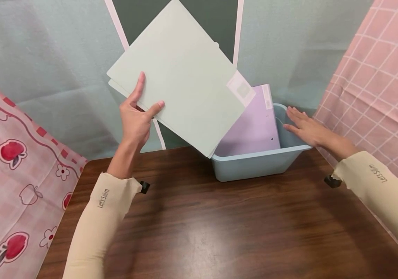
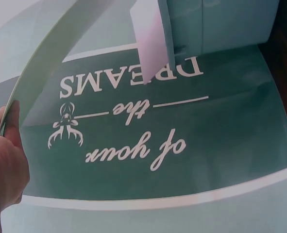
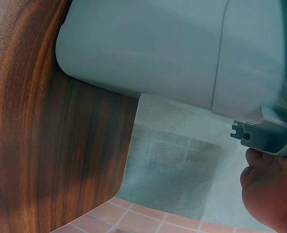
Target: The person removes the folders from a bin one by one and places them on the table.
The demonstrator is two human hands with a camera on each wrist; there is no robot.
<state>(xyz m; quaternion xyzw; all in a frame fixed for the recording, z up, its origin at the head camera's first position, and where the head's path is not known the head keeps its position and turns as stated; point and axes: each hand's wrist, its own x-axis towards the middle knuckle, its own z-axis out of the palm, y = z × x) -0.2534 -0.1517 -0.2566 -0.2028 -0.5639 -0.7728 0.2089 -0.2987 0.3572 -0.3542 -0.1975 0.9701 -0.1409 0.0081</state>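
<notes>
My left hand (image 1: 137, 116) pinches a pale green folder (image 1: 185, 77) by its lower left edge, thumb on the near face. The folder is held up tilted, a white label at its right corner, and its lower corner overlaps the left end of a blue plastic bin (image 1: 254, 164). In the left wrist view the folder (image 2: 41, 73) appears edge-on beside the fingers. Inside the bin a purple folder (image 1: 254, 128) leans upright, partly hidden by the green one. My right hand (image 1: 305, 128) rests at the bin's right rim with its fingers stretched out.
The bin stands at the back right of a dark wooden table (image 1: 185, 217). Behind hangs a grey-green cloth (image 1: 45, 50) with a dark printed panel. Pink patterned cloth (image 1: 21, 174) borders the left side, pink checked cloth (image 1: 383, 66) the right.
</notes>
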